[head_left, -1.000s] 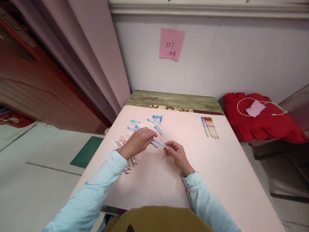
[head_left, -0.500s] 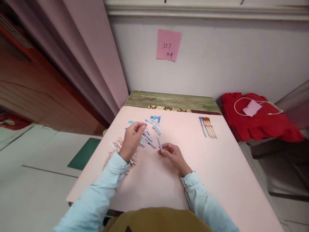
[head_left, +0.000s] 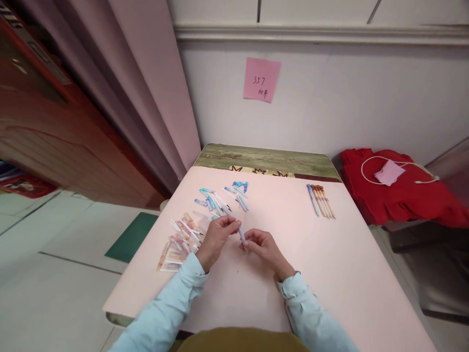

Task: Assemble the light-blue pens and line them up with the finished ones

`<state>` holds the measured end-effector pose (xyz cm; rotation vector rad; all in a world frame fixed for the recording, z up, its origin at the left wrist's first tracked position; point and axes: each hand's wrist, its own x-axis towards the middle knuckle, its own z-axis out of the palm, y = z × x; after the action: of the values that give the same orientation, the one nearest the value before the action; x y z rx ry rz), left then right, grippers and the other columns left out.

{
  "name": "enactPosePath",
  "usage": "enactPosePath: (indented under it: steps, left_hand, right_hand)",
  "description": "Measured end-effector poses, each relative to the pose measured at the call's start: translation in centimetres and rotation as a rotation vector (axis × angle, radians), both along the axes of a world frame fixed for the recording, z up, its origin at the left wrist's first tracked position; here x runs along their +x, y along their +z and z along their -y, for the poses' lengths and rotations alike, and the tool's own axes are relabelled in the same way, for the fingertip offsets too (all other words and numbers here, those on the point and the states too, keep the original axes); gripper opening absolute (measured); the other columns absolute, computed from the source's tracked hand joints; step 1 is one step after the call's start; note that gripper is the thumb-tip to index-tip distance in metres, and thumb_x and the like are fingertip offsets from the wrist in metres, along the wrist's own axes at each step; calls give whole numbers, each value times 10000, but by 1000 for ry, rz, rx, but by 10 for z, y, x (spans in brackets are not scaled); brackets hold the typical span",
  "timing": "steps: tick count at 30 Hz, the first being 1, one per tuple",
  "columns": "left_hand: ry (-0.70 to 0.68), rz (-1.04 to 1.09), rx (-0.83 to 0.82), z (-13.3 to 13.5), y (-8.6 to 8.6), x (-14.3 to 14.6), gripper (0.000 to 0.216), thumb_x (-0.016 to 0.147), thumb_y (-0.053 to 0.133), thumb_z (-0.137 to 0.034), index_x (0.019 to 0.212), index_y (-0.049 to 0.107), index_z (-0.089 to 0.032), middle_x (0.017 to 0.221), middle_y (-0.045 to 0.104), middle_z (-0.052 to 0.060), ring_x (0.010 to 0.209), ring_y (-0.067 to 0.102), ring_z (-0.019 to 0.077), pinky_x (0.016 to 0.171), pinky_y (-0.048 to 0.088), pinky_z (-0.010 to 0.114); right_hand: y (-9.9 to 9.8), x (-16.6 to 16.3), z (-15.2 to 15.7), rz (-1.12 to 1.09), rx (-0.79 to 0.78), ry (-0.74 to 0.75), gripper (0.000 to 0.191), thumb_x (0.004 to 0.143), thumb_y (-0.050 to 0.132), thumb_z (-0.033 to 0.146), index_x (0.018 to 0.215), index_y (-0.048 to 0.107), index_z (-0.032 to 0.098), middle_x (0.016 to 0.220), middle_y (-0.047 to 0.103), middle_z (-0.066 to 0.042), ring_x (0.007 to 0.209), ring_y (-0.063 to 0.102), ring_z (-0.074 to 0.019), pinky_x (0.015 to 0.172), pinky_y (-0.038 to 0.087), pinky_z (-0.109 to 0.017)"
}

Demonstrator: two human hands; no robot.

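A slim pale blue-violet pen barrel (head_left: 242, 235) is held upright and slightly tilted between my two hands above the table. My right hand (head_left: 266, 248) grips its lower part between thumb and fingers. At its upper end, the fingertips of my left hand (head_left: 221, 235) are pinched together, covering that end; any smaller piece inside them is hidden. Just beyond my hands lie loose blue pen parts (head_left: 210, 201), white refills with dark tips (head_left: 222, 199), more pale barrels (head_left: 242, 202) and a small cluster of blue toppers (head_left: 241, 186).
Pinkish pen parts and white sticks (head_left: 179, 242) spread over the left side of the table (head_left: 234, 293). At the right lies a row of pens (head_left: 322, 201), one blue and several brown-topped. A red cloth (head_left: 395, 195) with a white cable sits beyond the right edge.
My left hand has come down and right from above the blue parts to the barrel's upper end. My right hand still holds the barrel. The view has tilted slightly upward.
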<state>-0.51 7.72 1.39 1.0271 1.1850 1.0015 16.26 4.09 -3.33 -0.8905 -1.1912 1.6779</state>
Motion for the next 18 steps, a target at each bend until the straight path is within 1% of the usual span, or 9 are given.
enactPosePath:
  steps: [3, 5, 7, 9, 11, 13, 16, 18]
  left_hand:
    - [-4, -6, -13, 5, -4, 3, 237, 665, 767, -377, 669, 668, -162, 645, 611, -3, 633, 560, 134, 670, 442, 276]
    - [-5, -11, -12, 6, -4, 5, 244, 662, 774, -378, 666, 665, -160, 641, 608, -4, 627, 553, 131, 665, 441, 272]
    - [-9, -11, -5, 7, -2, 3, 243, 682, 764, -386, 722, 680, -161, 683, 632, 6, 636, 553, 129, 668, 446, 269]
    - [14, -16, 2, 8, 0, -3, 268, 729, 726, -413, 827, 694, -166, 762, 669, 29, 654, 561, 131, 674, 454, 270]
    - [71, -46, 8, 9, 2, -14, 302, 763, 689, -441, 887, 691, -166, 805, 687, 46, 648, 560, 129, 658, 457, 268]
    - [142, -93, 21, 10, 3, -31, 317, 763, 682, -457, 872, 687, -158, 778, 687, 49, 609, 543, 122, 610, 445, 259]
    - [253, -136, 61, 9, 6, -64, 338, 724, 713, -451, 883, 691, -153, 764, 690, 46, 573, 531, 114, 556, 422, 245]
    - [330, -181, 89, 6, 7, -88, 349, 686, 744, -437, 886, 690, -156, 734, 679, 31, 558, 525, 114, 526, 406, 236]
  right_hand:
    - [0, -1, 0, 18, 10, 7, 278, 744, 751, 430, 844, 666, 184, 719, 677, -13, 610, 596, -134, 602, 476, -263]
    - [-1, -2, 0, 34, 15, 0, 261, 740, 755, 414, 841, 680, 185, 725, 669, -10, 617, 591, -135, 607, 475, -264]
    - [-2, -1, 0, 44, 13, -27, 245, 748, 748, 405, 846, 691, 187, 718, 658, -7, 613, 581, -135, 601, 473, -264]
    - [-4, 2, 0, 55, 9, -97, 231, 764, 733, 400, 856, 696, 191, 711, 648, -4, 598, 563, -131, 580, 461, -259]
    - [-5, 7, -1, 105, 29, -203, 218, 780, 715, 395, 867, 701, 196, 718, 648, -4, 602, 551, -132, 572, 450, -255]
    - [-6, 14, -3, 202, 70, -311, 219, 795, 694, 399, 885, 708, 200, 735, 660, -9, 622, 555, -143, 581, 445, -261]
    - [-6, 25, -4, 420, 161, -466, 233, 817, 658, 404, 920, 718, 203, 789, 693, -29, 667, 587, -171, 618, 456, -284]
    - [-6, 29, -5, 607, 258, -551, 228, 842, 621, 395, 938, 722, 215, 856, 705, -46, 709, 606, -187, 640, 458, -294]
